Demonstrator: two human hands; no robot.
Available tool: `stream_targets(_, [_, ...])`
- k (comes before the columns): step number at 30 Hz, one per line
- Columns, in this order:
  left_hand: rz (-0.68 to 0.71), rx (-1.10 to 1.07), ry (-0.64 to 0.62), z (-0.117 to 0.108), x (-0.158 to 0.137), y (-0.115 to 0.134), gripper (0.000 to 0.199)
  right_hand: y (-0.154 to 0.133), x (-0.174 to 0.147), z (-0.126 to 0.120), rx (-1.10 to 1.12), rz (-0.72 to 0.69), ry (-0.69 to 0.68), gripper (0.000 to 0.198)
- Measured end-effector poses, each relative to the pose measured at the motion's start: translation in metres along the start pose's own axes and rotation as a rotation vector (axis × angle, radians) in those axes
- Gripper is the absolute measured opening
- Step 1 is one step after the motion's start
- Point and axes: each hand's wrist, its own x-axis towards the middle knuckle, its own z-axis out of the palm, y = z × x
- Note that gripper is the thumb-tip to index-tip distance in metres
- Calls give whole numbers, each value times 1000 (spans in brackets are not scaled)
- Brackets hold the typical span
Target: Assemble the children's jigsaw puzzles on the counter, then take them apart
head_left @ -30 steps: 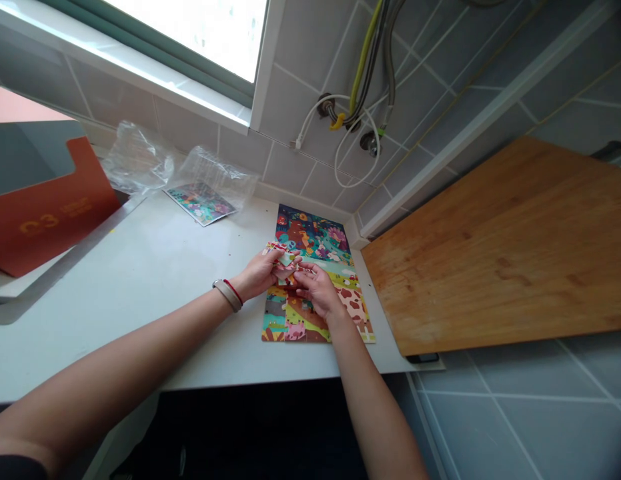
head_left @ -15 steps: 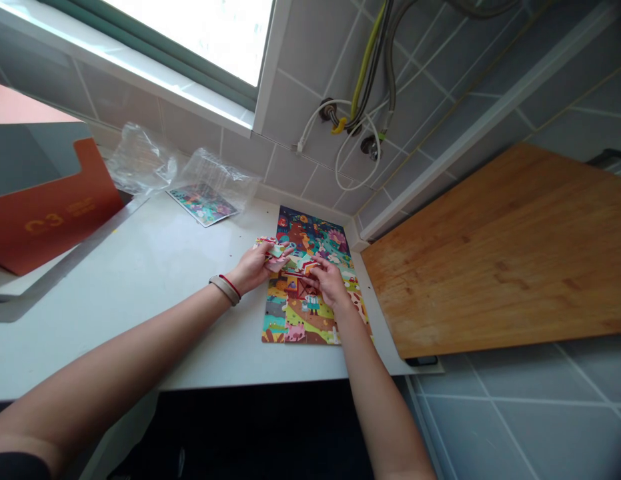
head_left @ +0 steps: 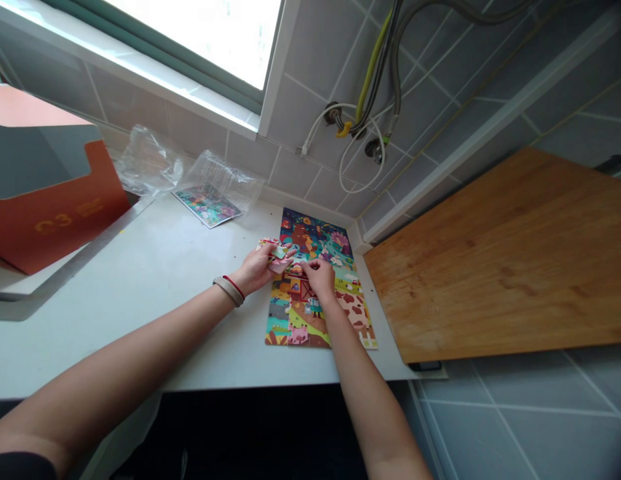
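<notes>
A colourful jigsaw puzzle (head_left: 357, 310) with farm and animal pictures lies flat on the white counter. Over its left edge, my left hand (head_left: 254, 270) is closed around several loose puzzle pieces (head_left: 279, 253). My right hand (head_left: 321, 279) is above the middle of the puzzle, thumb and fingertips pinched together on a puzzle piece (head_left: 297, 270) near the printed red barn. The right fingers partly cover that piece, and the hand and forearm hide some of the picture below.
On the white counter (head_left: 155, 280), a picture card (head_left: 207, 205) lies beside crumpled clear plastic bags (head_left: 150, 160). An orange box (head_left: 60, 220) stands at left. A wooden board (head_left: 495, 267) borders the right side. Cables and pipes (head_left: 370, 80) hang at the wall.
My right hand has shifted slightly left and its fingers have drawn together, covering most of the striped piece seen before. The left hand keeps its pieces. The view has shifted slightly.
</notes>
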Motion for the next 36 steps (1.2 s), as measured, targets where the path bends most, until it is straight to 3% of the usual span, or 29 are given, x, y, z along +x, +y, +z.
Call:
stream_targets(5, [10, 12, -6, 0, -1, 0, 16, -3, -3, 1, -167, -126, 40, 27])
stream_targets(14, [8, 7, 1, 6, -8, 2, 17, -3, -9, 6, -350, -210, 109, 16])
stream_targets(23, [11, -13, -25, 4, -5, 2, 18, -7, -14, 4, -428, -242, -5, 23])
stream_targets(26, [21, 8, -33, 3, -4, 1, 17, -10, -17, 2, -324, -247, 11, 22])
stream_targets(29, [23, 74, -56, 1, -1, -3, 14, -18, -25, 0, -51, -210, 49, 22])
stream_targets(31, [19, 116, -84, -1, 0, -6, 12, -27, -31, -1, 209, -73, -54, 28])
stream_targets(34, [21, 166, -128, -4, 1, -10, 10, -41, -39, -2, 538, 199, -326, 39])
stream_targets(36, [22, 196, -156, -5, -1, -11, 8, -46, -44, -3, 650, 276, -380, 46])
